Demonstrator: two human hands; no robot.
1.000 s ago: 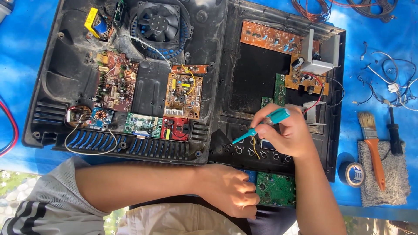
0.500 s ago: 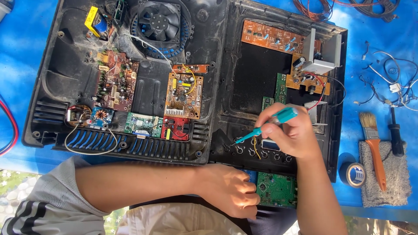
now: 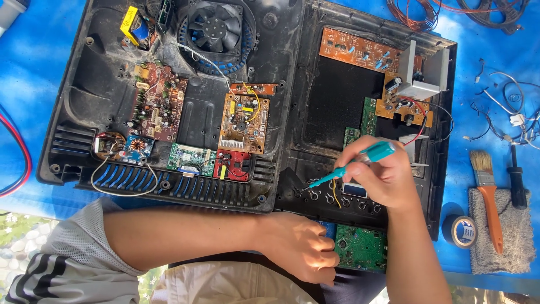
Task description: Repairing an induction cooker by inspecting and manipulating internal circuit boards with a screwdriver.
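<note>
My right hand [image 3: 378, 173] grips a teal screwdriver [image 3: 351, 164] like a pen, its tip down on the lower edge of a black open appliance casing [image 3: 292, 101], beside small rings and a yellow wire. My left hand [image 3: 301, 247] is curled at the casing's near edge, holding the side of a green circuit board [image 3: 361, 247] that lies below the casing. Inside the casing sit several brown, green and red circuit boards [image 3: 243, 124] and a black fan [image 3: 215, 27].
The casing lies on a blue surface [image 3: 489, 67]. At the right are a paintbrush with an orange handle [image 3: 487, 191], a black-handled tool [image 3: 516, 180] on a grey cloth [image 3: 500, 231], a tape roll [image 3: 463, 231], loose wires [image 3: 506, 101] and copper wire coils [image 3: 450, 11].
My right hand with the screwdriver has shifted slightly to the right and up along the casing's lower edge. My left hand has stayed on the green board.
</note>
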